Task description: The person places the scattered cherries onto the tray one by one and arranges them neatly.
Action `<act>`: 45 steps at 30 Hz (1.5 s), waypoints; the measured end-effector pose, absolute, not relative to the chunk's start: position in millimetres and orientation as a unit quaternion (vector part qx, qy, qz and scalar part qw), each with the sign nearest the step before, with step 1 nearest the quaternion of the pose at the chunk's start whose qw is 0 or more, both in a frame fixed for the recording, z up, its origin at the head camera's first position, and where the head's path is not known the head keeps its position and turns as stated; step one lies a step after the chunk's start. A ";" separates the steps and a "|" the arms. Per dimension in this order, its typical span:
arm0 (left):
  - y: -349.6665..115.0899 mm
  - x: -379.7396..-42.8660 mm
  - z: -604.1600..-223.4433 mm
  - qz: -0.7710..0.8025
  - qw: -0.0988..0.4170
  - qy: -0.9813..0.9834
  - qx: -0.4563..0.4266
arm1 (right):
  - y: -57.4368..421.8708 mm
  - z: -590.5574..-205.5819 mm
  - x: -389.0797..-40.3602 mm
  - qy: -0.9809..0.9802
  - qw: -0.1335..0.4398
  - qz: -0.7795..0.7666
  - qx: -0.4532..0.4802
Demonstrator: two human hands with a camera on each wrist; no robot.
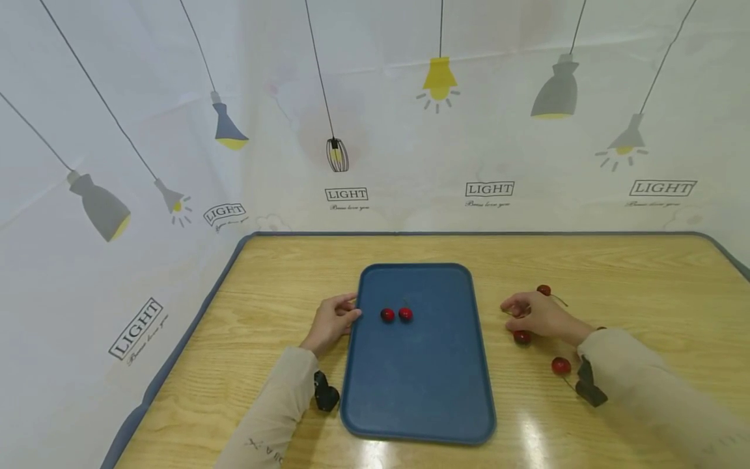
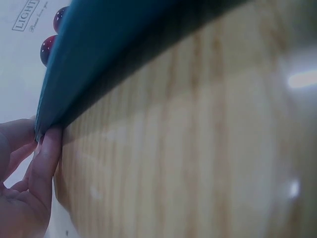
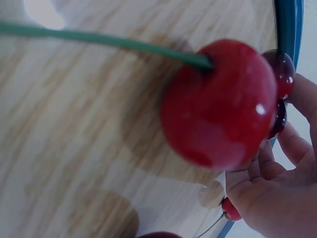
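Tray: The blue tray (image 1: 418, 384) was placed on the wooden table (image 1: 644, 280), its long sides run from the table's near edge toward the far edge.
Left hand: The tray's left edge was pinched by the left hand (image 1: 333, 321), nearer the far-left corner than the near-left one; thumb and fingers were clamped on the rim.
Cherries on tray: A left cherry (image 1: 387, 315) and a right cherry (image 1: 405, 314), both red, were laid just beside each other in the tray's far half, left of its middle.
Right hand: The right hand (image 1: 541, 316) was held low over the table, beyond the tray's right edge; the tips of thumb and forefinger were apart. A dark cherry (image 3: 280, 119) was seen between them in the right wrist view; whether it was gripped could not be told.
Loose cherries: Toward the table's far edge, a stemmed cherry (image 1: 543, 290) was seen beside the right hand. Another cherry (image 1: 522, 337) was found just by the thumb. Toward the near edge, a large-looking cherry (image 3: 220, 106) with a green stem was seen.
Backdrop: Above the table's far edge, a pale cloth (image 1: 387, 39) was printed with lamps.
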State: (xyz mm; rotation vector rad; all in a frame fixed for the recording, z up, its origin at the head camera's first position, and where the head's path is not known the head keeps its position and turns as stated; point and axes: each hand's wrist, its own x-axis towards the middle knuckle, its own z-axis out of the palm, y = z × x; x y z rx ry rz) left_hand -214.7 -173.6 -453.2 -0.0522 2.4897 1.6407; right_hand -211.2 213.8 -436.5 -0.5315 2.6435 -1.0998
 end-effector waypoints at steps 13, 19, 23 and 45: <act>-174.4 -215.4 -454.1 0.553 0.081 0.829 -0.014 | 214.3 -437.1 -212.4 0.896 0.133 -0.383 -0.180; -174.7 -216.3 -454.7 0.554 0.081 0.829 -0.013 | 215.1 -437.2 -211.5 0.890 0.134 -0.396 -0.183; -175.3 -215.9 -454.7 0.556 0.077 0.828 -0.009 | 215.0 -437.5 -210.4 0.886 0.132 -0.399 -0.197; -174.3 -213.2 -453.4 0.552 0.083 0.830 -0.006 | 207.5 -441.5 -208.8 0.905 0.093 -0.373 -0.182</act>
